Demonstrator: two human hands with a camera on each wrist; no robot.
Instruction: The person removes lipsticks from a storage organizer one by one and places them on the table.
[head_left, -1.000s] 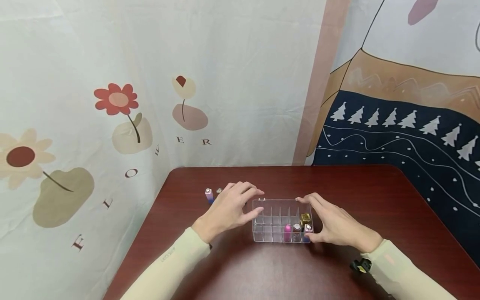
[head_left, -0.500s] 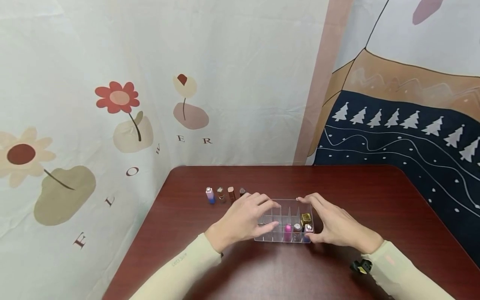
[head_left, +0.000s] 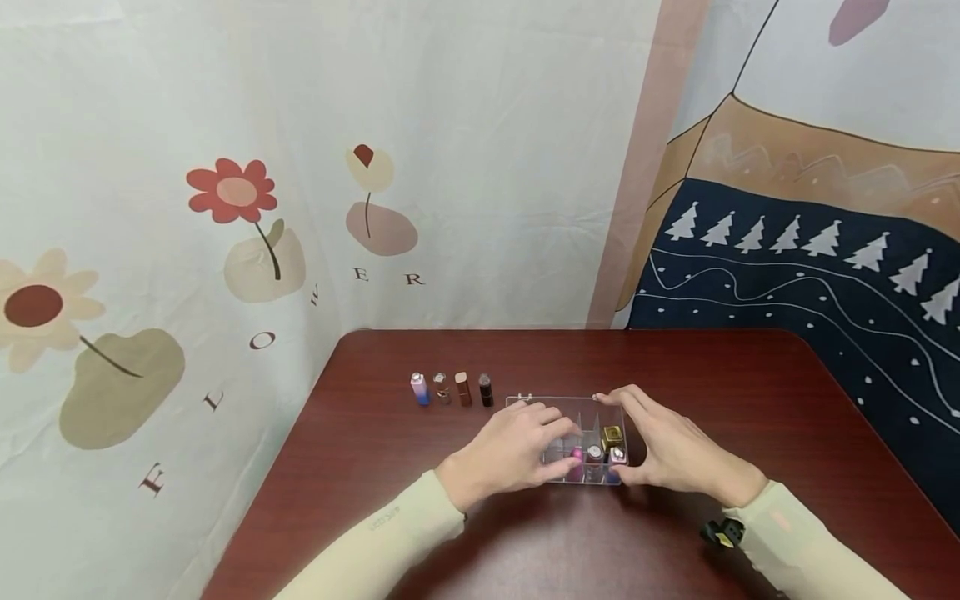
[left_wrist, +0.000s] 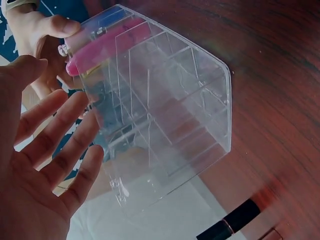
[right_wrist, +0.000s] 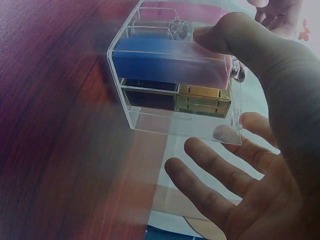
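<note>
A clear divided lipstick organizer [left_wrist: 187, 107] stands on the table. My right hand [head_left: 671, 446] holds its right end, thumb at the front and fingertips at the back corner. My left hand [head_left: 510, 454] hovers over the left compartments, fingers spread and holding nothing, with the fingertips close to a pink lipstick [left_wrist: 102, 47] in the front row. Beside that stands a lipstick with a round silvery top [head_left: 594, 454]. A blue and pink lipstick [right_wrist: 165, 62] fills the front right corner, and a gold-capped one [right_wrist: 202, 100] sits behind it. My left hand hides part of the organizer.
Behind and left of the organizer a row stands on the red-brown table [head_left: 360, 500]: a blue and pink lipstick [head_left: 420, 390], one with a clear-looking body [head_left: 441, 389], a brown one [head_left: 462, 389] and a black one [head_left: 486, 391]. A printed curtain [head_left: 487, 167] hangs behind.
My left hand has moved right from the organizer's left edge to over its middle, uncovering the row of lipsticks behind. My right hand stays at the organizer's right end.
</note>
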